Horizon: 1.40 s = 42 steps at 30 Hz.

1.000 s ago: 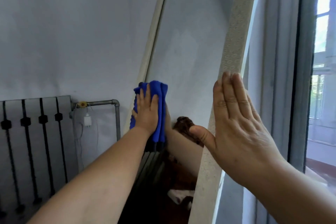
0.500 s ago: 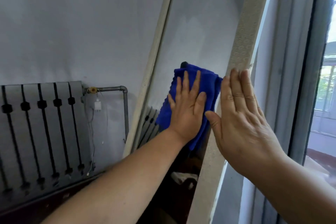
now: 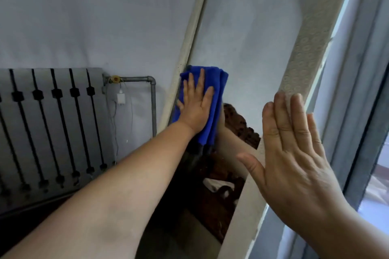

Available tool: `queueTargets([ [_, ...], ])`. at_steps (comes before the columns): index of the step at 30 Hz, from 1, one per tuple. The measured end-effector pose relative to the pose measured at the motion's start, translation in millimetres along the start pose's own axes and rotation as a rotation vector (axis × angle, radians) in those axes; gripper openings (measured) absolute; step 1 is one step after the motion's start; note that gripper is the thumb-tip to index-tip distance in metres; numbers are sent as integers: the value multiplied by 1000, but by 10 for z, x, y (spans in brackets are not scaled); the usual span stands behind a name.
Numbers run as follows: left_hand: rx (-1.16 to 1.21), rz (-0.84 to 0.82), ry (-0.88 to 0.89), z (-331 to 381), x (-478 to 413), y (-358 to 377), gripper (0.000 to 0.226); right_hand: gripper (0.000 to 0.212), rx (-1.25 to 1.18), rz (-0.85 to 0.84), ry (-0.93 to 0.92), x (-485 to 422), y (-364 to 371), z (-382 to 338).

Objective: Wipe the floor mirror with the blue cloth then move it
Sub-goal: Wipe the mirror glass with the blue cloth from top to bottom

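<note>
While pressing cloth [image 3: 220, 84], fingers [image 3: 201, 80] lie straight.

Quick count: one tall floor mirror with a cream patterned frame [image 3: 303, 48] running up the middle, one folded blue cloth [image 3: 219, 82] on it, and two bare hands, the left hand [image 3: 195, 107] mid-frame and the right hand [image 3: 294, 164] lower right. Over on the left there's one grey radiator with black vertical bars [image 3: 52, 132], one grey metal pipe [image 3: 153, 107] and one small white plug [image 3: 121, 99].
</note>
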<state>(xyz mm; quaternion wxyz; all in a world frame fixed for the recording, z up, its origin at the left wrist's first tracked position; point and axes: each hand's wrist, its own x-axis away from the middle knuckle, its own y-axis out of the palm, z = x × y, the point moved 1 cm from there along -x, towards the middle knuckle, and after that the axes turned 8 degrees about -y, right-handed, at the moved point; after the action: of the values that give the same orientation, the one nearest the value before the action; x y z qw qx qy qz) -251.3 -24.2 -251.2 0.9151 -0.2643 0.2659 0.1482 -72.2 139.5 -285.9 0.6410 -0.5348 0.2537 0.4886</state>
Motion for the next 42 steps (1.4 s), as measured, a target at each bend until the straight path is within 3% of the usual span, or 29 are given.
queueTargets([
  [8,132,97,-316,-680,564,161,65,86,-25,-31,1,-2,-18,28],
  [11,140,106,-544,-672,981,280,59,87,-29,-36,14,2,-14,19],
  [14,89,66,-620,-437,729,255,60,87,-30,-29,21,3,-21,7],
  [17,64,36,-422,87,270,152,61,86,-14,-23,17,-8,-25,-2],
  [21,-48,-2,54,423,417,177,59,85,-32,7,24,-9,-3,-7],
  [25,-220,-110,517,-18,1207,279,61,88,-42,-8,31,-11,13,-10],
  [27,-298,-155,590,-424,1457,307,61,87,-48,-33,33,-13,-4,2],
  [30,-369,-201,559,-841,1578,280,66,85,-72,-32,36,15,-31,6],
  [33,-318,-185,485,-583,1285,200,68,86,-38,-10,26,67,-29,-21],
  [37,-109,-60,247,21,534,90,65,87,7,-20,39,86,2,-49],
  [42,52,81,-117,-483,227,109,69,87,16,-6,51,102,38,-80],
])
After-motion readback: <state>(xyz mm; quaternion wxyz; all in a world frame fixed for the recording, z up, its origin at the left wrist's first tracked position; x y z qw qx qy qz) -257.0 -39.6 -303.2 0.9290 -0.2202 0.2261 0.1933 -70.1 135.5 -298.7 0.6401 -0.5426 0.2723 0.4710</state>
